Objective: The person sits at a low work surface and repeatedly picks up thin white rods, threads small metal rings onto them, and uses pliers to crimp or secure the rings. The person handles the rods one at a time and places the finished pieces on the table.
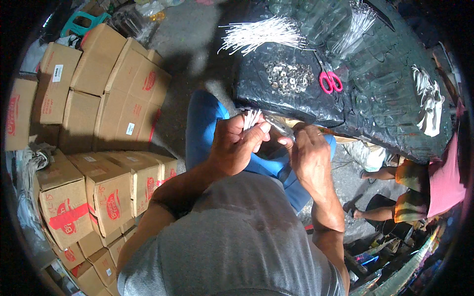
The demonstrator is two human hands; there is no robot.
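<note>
Over my lap, my left hand [231,144] is closed around a small bunch of thin white strands [252,117], like wicks, whose tips stick up above the fingers. My right hand [310,152] is beside it with curled fingers, at a shiny, see-through piece [279,127] between the hands; its kind is unclear. Ahead, on a black plastic-covered block [256,84], are a loose heap of metal washers [290,78] and scissors with pink handles [330,82]. A larger pile of white strands [264,35] lies at its far edge.
Clear glass bottles [380,89] crowd the table to the right, with white cloth gloves [427,101] by its edge. Cardboard boxes [116,197] are stacked along my left. A person in pink [444,172] is at the right. A teal plastic item [81,22] stands far left.
</note>
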